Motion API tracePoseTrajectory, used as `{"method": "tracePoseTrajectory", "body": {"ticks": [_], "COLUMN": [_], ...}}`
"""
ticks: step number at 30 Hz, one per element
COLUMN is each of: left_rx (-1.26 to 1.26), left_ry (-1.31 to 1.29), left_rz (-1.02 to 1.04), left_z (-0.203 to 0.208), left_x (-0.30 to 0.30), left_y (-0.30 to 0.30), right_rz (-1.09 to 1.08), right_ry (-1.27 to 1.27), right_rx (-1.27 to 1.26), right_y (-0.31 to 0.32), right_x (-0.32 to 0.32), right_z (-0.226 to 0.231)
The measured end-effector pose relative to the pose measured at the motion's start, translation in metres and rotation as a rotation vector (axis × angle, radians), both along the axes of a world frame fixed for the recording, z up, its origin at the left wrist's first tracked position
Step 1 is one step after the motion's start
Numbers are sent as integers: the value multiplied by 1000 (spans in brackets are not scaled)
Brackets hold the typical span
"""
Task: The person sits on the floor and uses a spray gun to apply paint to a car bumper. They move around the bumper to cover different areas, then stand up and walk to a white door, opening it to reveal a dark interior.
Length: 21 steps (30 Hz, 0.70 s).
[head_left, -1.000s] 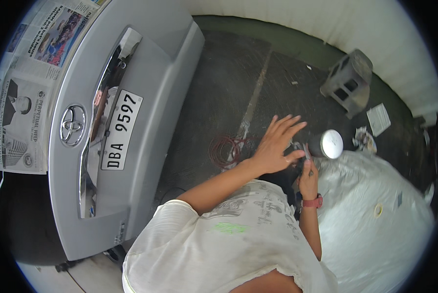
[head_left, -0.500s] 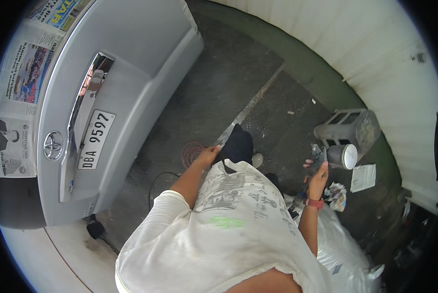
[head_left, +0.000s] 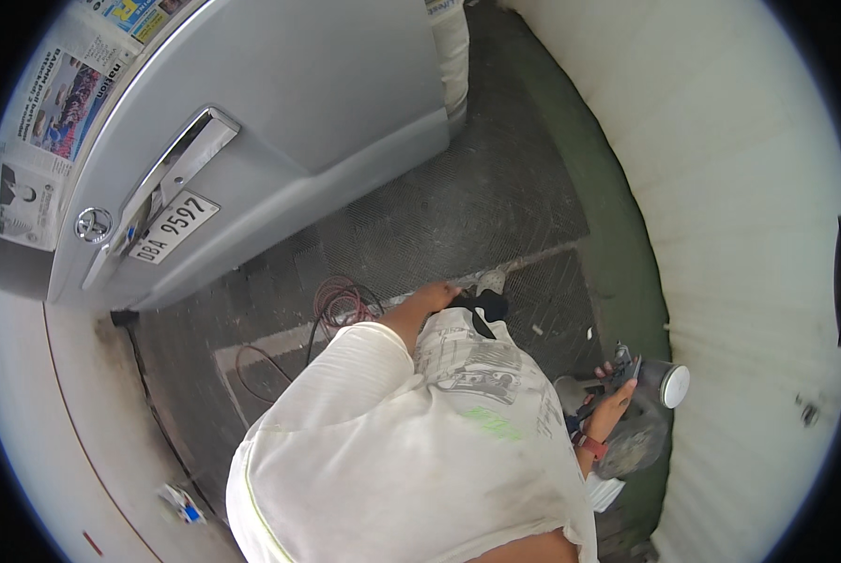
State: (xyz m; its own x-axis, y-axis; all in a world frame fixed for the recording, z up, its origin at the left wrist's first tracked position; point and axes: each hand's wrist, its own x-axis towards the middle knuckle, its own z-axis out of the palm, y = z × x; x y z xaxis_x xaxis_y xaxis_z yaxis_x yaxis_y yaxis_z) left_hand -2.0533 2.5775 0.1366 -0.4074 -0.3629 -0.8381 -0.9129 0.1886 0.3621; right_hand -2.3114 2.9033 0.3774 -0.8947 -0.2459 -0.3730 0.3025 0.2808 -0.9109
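the spray gun (head_left: 624,370) at four o'clock looks stiff, probably heavy toward its cup (head_left: 663,383), best held by the handle; the right hand (head_left: 612,410) curls round it. left hand (head_left: 437,296): i can't tell.

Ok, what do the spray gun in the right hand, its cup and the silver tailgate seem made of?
Spray gun: likely metal, going by its grey body with a dull sheen. Cup: metal or plastic, I can't tell; its side looks smooth and grey, its round end plain white. Tailgate: probably painted sheet metal, its silver finish smooth and softly glossy.
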Motion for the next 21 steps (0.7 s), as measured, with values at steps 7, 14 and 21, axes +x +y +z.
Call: {"method": "tracePoseTrajectory", "body": {"ticks": [7,14,21], "left_rx": [-128,-191,-129], "left_ry": [198,109,-265], "left_rz": [310,662,790], "left_z": [51,25,11], "left_x": [-150,-187,-232], "left_y": [-59,-62,56], "right_rz": [216,524,874], "right_ry": [-26,-111,-79], "right_rx": [4,81,189], "right_y": [-78,-147,-192], "right_x": [-156,-313,-462], "right_z": [8,-11,-7]}}
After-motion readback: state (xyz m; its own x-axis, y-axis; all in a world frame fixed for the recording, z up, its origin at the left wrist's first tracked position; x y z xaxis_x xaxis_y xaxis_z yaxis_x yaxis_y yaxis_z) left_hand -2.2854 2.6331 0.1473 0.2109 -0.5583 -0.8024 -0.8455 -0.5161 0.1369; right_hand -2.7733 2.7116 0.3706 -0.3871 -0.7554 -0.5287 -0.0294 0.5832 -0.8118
